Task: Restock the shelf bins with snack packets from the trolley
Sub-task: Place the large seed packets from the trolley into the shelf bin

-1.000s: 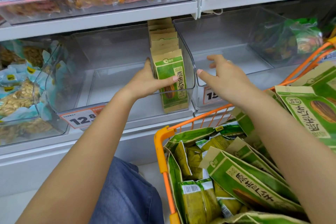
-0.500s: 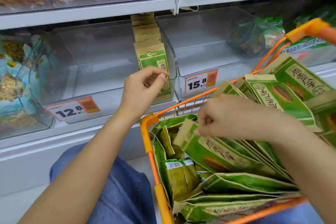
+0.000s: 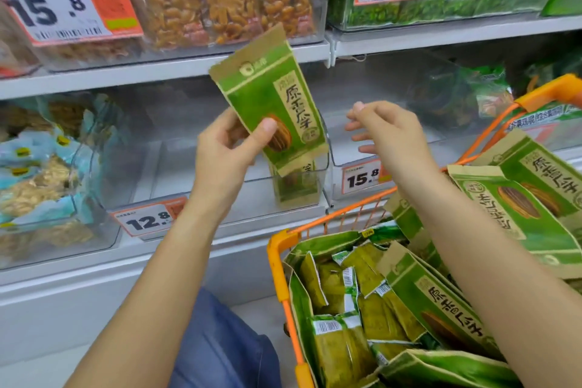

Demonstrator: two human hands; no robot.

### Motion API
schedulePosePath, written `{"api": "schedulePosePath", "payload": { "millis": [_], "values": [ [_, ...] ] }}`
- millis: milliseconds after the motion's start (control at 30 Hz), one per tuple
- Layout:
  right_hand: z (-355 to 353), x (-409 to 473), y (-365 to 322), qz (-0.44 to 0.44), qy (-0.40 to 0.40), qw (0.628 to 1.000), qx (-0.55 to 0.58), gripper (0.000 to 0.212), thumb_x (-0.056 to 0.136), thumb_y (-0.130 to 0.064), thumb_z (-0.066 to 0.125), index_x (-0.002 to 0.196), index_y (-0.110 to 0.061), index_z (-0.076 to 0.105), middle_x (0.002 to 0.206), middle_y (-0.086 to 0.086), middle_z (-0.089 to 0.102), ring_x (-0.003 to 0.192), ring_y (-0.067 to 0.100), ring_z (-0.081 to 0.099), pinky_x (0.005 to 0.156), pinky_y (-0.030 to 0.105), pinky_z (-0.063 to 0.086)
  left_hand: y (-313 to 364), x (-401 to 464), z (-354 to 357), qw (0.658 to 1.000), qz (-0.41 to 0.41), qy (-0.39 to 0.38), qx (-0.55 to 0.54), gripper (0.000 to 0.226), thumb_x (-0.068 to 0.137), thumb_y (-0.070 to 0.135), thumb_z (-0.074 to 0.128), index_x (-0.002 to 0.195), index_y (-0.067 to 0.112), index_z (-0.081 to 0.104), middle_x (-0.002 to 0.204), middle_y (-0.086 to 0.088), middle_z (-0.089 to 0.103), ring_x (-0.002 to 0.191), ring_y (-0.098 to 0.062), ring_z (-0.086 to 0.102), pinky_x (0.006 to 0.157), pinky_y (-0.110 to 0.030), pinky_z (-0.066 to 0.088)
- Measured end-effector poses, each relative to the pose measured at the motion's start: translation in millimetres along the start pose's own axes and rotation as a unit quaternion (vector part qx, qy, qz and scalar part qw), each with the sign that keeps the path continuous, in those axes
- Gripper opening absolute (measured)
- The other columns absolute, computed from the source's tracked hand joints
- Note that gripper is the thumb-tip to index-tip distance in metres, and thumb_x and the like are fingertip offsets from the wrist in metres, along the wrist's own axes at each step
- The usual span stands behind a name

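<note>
My left hand [image 3: 225,151] pinches a green and tan snack packet [image 3: 271,98] by its lower half and holds it up, tilted, in front of the clear shelf bin [image 3: 176,167]. Behind it, a row of the same packets [image 3: 294,186] stands at the bin's right side. My right hand [image 3: 387,132] hovers just right of the held packet, fingers loosely spread and holding nothing. The orange trolley [image 3: 280,264] at the lower right is full of green packets [image 3: 434,299].
A second clear bin [image 3: 393,116] to the right carries a 15.8 price tag [image 3: 362,179]. At left is a bin of blue-wrapped snacks [image 3: 34,179]. The upper shelf [image 3: 157,69] holds bins of orange and green snacks. A blue-clad knee [image 3: 220,343] sits below.
My left hand has left the stocked row and now holds a packet raised before the bin. My right hand rose out of the trolley and hovers beside that packet. The camera moved closer.
</note>
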State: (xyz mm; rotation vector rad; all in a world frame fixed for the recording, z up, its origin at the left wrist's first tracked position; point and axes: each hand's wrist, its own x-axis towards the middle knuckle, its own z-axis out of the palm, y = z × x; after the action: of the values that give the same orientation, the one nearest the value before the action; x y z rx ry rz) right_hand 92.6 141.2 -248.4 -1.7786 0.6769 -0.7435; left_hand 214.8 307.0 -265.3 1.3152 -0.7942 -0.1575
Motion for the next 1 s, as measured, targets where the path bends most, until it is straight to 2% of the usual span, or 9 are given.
{"api": "schedulePosePath", "payload": {
  "millis": [133,233,333,467,533,600,667,800,1000],
  "values": [
    [13.9,6.8,27.4,-0.013,-0.041,0.981,-0.188,0.029,0.097,-0.039,0.047,0.118,-0.022,0.06,0.117,-0.002,0.064,0.113,0.019,0.056,0.097,0.036,0.043,-9.9,13.1,-15.6,0.992,0.031,0.0,0.126,0.02,0.084,0.023,0.069,0.1,0.031,0.06,0.092,0.015,0.068,0.082,-0.004,0.061,0.072,-0.023,0.049],
    [17.4,3.0,45.4,-0.03,-0.102,0.95,-0.293,0.043,0.1,-0.042,0.04,0.136,-0.018,0.046,0.132,0.001,0.056,0.118,0.021,0.054,0.094,0.033,0.038,-24.8,13.3,-8.9,0.98,-0.001,-0.055,0.193,0.027,0.086,0.015,0.07,0.102,0.031,0.055,0.1,0.013,0.066,0.091,-0.004,0.062,0.079,-0.026,0.051],
    [17.0,0.3,54.1,-0.055,-0.126,0.934,-0.328,0.044,0.1,-0.042,0.039,0.135,-0.017,0.048,0.124,0.003,0.062,0.114,0.023,0.056,0.096,0.038,0.042,-39.4,13.5,0.9,0.958,-0.079,-0.072,0.267,0.033,0.084,0.021,0.073,0.109,0.032,0.054,0.097,0.014,0.062,0.082,0.001,0.06,0.075,-0.024,0.049],
    [18.4,-2.3,57.0,-0.087,-0.117,0.929,-0.34,0.04,0.1,-0.037,0.041,0.131,-0.015,0.052,0.112,0.004,0.067,0.112,0.024,0.054,0.097,0.035,0.037,-44.2,17.4,6.3,0.871,-0.127,-0.082,0.467,0.042,0.076,0.037,0.077,0.111,0.021,0.06,0.105,0.001,0.05,0.095,-0.017,0.053,0.072,-0.024,0.033],
    [18.9,-1.2,59.0,-0.09,-0.111,0.929,-0.342,0.039,0.1,-0.038,0.041,0.13,-0.015,0.053,0.112,0.003,0.067,0.111,0.025,0.053,0.097,0.036,0.037,-43.0,21.3,8.4,0.872,-0.169,-0.061,0.455,0.07,0.071,0.041,0.081,0.126,0.015,0.047,0.123,-0.003,0.048,0.116,-0.021,0.05,0.083,-0.026,0.037],
    [19.4,0.0,60.7,-0.093,-0.109,0.928,-0.345,0.039,0.099,-0.038,0.042,0.129,-0.016,0.054,0.112,0.002,0.067,0.11,0.024,0.053,0.097,0.036,0.037,-42.5,28.8,9.2,0.863,-0.242,-0.08,0.437,0.112,0.068,0.045,0.082,0.15,0.011,0.014,0.147,-0.01,0.038,0.131,-0.026,0.043,0.099,-0.034,0.039],
    [19.5,0.5,61.5,-0.095,-0.108,0.927,-0.345,0.038,0.099,-0.037,0.043,0.129,-0.016,0.053,0.112,0.002,0.067,0.109,0.024,0.053,0.097,0.036,0.037,-43.8,38.1,9.7,0.852,-0.339,-0.127,0.379,0.126,0.069,0.052,0.079,0.153,0.016,-0.007,0.149,-0.009,0.039,0.12,-0.026,0.052,0.094,-0.038,0.048],
    [19.4,1.8,63.2,-0.091,-0.106,0.929,-0.342,0.038,0.098,-0.038,0.044,0.129,-0.018,0.053,0.112,0.0,0.067,0.111,0.023,0.052,0.097,0.036,0.036,-58.8,52.9,12.4,0.853,-0.404,-0.188,0.271,0.104,0.066,0.05,0.082,0.147,0.028,0.021,0.136,0.004,0.052,0.106,-0.016,0.058,0.065,-0.029,0.056],
    [19.5,3.5,64.4,-0.097,-0.102,0.927,-0.347,0.036,0.098,-0.037,0.046,0.128,-0.02,0.053,0.11,-0.002,0.068,0.11,0.022,0.053,0.096,0.034,0.034,-70.4,54.2,19.5,0.896,-0.345,-0.153,0.232,0.066,0.068,0.026,0.087,0.123,0.022,0.051,0.11,0.009,0.066,0.097,-0.006,0.064,0.062,-0.021,0.053]
  ]
}}
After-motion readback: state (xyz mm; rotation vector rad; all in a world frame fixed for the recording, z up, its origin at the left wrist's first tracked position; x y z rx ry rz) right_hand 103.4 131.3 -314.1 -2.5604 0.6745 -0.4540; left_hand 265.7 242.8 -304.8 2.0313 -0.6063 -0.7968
